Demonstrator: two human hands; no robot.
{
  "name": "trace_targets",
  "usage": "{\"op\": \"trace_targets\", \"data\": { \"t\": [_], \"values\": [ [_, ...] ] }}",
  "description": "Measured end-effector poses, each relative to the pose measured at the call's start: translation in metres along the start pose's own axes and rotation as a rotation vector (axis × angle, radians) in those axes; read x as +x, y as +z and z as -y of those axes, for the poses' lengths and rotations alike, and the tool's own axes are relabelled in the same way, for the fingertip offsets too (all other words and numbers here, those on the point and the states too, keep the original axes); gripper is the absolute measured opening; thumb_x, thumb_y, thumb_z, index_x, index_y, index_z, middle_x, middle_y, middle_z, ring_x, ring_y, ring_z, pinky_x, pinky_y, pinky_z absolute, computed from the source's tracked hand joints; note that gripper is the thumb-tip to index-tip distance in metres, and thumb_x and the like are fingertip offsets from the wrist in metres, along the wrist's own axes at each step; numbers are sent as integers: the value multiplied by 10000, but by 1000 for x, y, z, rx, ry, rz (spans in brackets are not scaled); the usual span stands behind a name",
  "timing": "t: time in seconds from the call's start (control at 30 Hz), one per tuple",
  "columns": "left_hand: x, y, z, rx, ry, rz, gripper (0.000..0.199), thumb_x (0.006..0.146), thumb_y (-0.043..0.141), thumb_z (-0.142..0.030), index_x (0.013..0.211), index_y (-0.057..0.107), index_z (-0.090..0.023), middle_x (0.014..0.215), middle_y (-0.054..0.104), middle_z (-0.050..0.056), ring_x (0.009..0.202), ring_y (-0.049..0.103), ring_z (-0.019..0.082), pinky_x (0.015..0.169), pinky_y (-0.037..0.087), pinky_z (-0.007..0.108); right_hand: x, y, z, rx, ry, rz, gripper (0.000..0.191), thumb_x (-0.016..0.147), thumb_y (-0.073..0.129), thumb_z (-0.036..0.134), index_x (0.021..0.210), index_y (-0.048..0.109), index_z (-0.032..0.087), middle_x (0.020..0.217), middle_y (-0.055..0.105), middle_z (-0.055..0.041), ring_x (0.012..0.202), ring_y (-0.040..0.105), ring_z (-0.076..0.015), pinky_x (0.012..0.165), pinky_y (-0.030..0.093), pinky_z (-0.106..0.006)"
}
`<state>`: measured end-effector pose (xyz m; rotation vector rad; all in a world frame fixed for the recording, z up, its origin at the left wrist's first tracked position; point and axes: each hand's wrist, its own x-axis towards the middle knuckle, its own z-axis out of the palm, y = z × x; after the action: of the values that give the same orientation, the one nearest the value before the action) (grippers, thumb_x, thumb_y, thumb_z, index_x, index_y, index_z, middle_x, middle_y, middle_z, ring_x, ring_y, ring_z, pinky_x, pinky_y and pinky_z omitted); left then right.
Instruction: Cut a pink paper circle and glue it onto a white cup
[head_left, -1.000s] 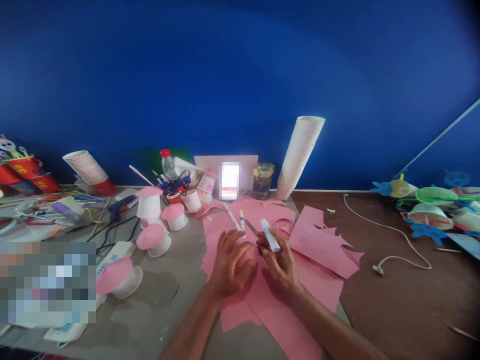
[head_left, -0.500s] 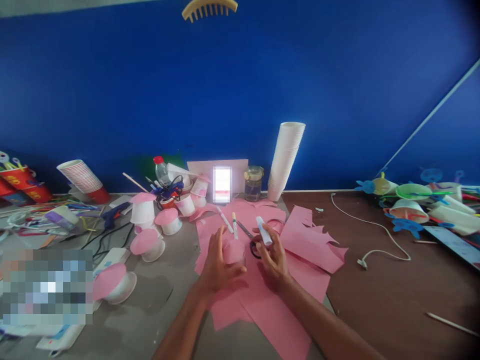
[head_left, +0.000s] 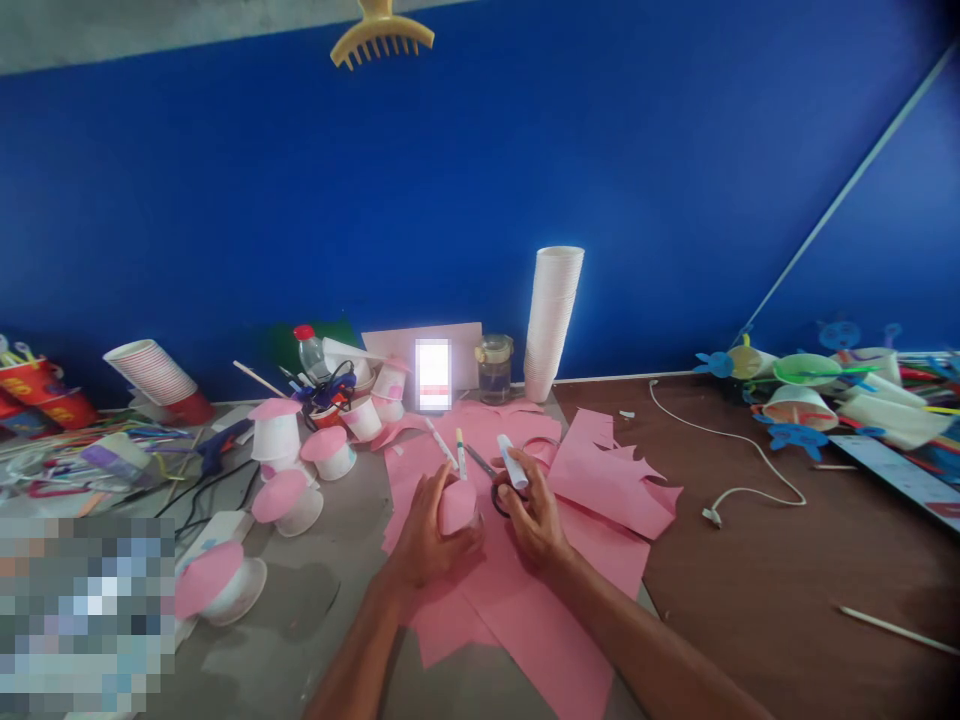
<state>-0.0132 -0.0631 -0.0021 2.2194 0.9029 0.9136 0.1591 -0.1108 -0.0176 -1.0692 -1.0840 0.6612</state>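
Between the thumb and fingers of my left hand [head_left: 429, 540] is a small paper cup with a pink paper top [head_left: 458, 508]; the hand curls round its left and front sides. My right hand [head_left: 538, 515] grips a white tube like a glue stick [head_left: 511, 462], tilted upward. Beside its fingertips lie scissors [head_left: 481, 460] with dark handles, partly hidden by the hand. Under both hands spread sheets of pink paper [head_left: 540, 610], some with jagged cut edges. Two slim white markers, one a marker with a yellowish end [head_left: 460, 455], lie just beyond the cup.
Several white cups with pink discs, such as one cup [head_left: 288, 500], stand at left. Behind are a lit phone [head_left: 433, 375], a glass jar [head_left: 494, 370] and a tall cup stack [head_left: 553, 320]. A white cable [head_left: 750, 488] and cup crafts [head_left: 801, 408] lie at right.
My left hand has closed round the pink-topped cup, its thumb now against it. My right hand still holds the white tube. The view has shifted slightly.
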Motion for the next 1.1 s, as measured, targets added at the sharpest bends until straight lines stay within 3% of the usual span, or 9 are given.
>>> {"op": "trace_targets", "data": {
  "t": [0.13,0.33,0.5,0.67,0.77,0.9,0.97,1.1],
  "values": [
    [-1,1,-1,-8,67,-38,714,783,630,-267,1400,275,-218,1295,491,143,1212,484,283,1011,412,468,-3,0,0,-31,-24,60,371,893,494,269,1261,443,268,1133,594,-78,868,581,-161,782,504,-326],
    [-2,1,-1,57,182,-12,664,791,614,-236,1378,307,-200,1288,477,161,1220,458,292,1016,404,475,-8,3,8,-156,-9,165,384,868,486,209,1249,465,248,1100,620,-75,855,597,-172,717,524,-292],
    [1,-2,-2,125,247,19,607,772,602,-182,1339,385,-190,1250,499,157,1192,473,288,1005,413,472,-8,4,10,-268,-110,174,460,802,496,128,1245,479,249,1087,641,-64,934,605,-206,827,505,-351],
    [0,-3,2,170,229,34,746,715,699,-452,1349,400,-197,1287,482,165,1208,456,318,1006,408,497,-9,3,6,-253,-72,164,477,796,499,120,1255,479,245,1094,645,-62,914,614,-198,782,515,-321],
    [-1,-3,4,133,203,32,812,684,664,-599,1339,415,-190,1297,469,169,1214,448,333,1009,399,508,-9,3,4,-238,-45,162,460,805,502,134,1251,477,245,1098,641,-62,889,613,-186,742,523,-303],
    [-1,-4,2,108,166,14,535,842,544,-423,1305,436,-175,1254,489,153,1189,473,283,1007,412,458,-9,3,4,-222,-26,165,442,823,496,148,1251,468,253,1116,624,-69,882,609,-180,710,532,-292],
    [0,-4,0,110,161,3,448,858,521,-331,1274,459,-177,1228,506,142,1170,487,263,1003,418,439,-9,3,5,-216,-16,166,432,824,497,150,1243,472,254,1118,620,-71,867,607,-177,690,532,-284],
    [1,-4,-2,104,136,-10,394,846,526,-307,1219,508,-184,1188,540,127,1134,514,258,980,439,429,-9,3,6,-208,3,168,418,827,492,159,1233,476,252,1110,621,-71,849,609,-175,675,532,-284]
  ]
}}
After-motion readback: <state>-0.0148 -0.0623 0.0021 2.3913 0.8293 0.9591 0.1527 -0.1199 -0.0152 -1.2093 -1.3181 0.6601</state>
